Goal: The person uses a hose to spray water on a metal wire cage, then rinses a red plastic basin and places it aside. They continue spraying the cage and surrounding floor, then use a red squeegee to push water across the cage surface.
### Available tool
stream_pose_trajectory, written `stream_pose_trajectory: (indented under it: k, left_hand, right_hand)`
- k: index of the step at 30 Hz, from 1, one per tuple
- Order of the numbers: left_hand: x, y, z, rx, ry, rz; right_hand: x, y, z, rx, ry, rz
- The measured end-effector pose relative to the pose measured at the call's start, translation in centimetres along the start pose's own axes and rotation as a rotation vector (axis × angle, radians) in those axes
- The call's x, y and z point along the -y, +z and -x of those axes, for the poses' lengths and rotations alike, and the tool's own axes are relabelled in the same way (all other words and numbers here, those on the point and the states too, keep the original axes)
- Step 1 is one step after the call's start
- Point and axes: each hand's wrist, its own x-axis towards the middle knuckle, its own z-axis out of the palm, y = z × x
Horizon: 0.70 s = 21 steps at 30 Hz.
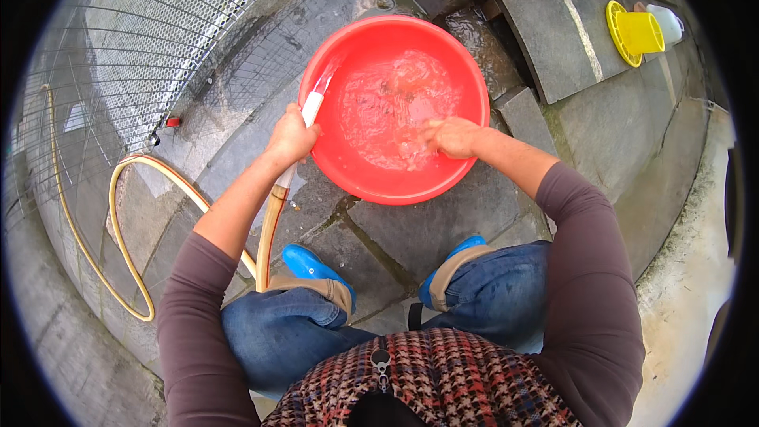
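A round red plastic basin [391, 193] stands on wet stone paving, with rippling water and small dark bits inside. My left hand [293, 136] grips the white pipe end [312, 108] of a yellow hose [271, 225] at the basin's left rim, and water runs from its mouth into the basin. My right hand [449, 136] is over the basin's right side, low at the water, its fingertips blurred; whether it touches anything there I cannot tell.
A wire mesh cage [160, 41] with red castors stands at upper left. The hose loops across the paving on the left. Raised stone slabs [551, 41] lie at upper right, bearing a yellow plastic feeder [643, 32] beside a whitish container [667, 24]. Blue boots [314, 264] are below the basin.
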Motion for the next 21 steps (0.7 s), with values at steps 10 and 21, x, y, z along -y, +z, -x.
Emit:
stream_pose_trajectory:
  k: [10, 21]
  left_hand:
    - [-0.9, 0.7, 0.9, 0.029, 0.012, 0.023]
    - [-1.6, -0.1, 1.3, -0.025, 0.011, 0.025]
  right_hand:
    - [9.3, -6.1, -14.1, -0.564, 0.013, 0.038]
    - [8.1, 0.9, -7.7, 0.015, 0.076, -0.004]
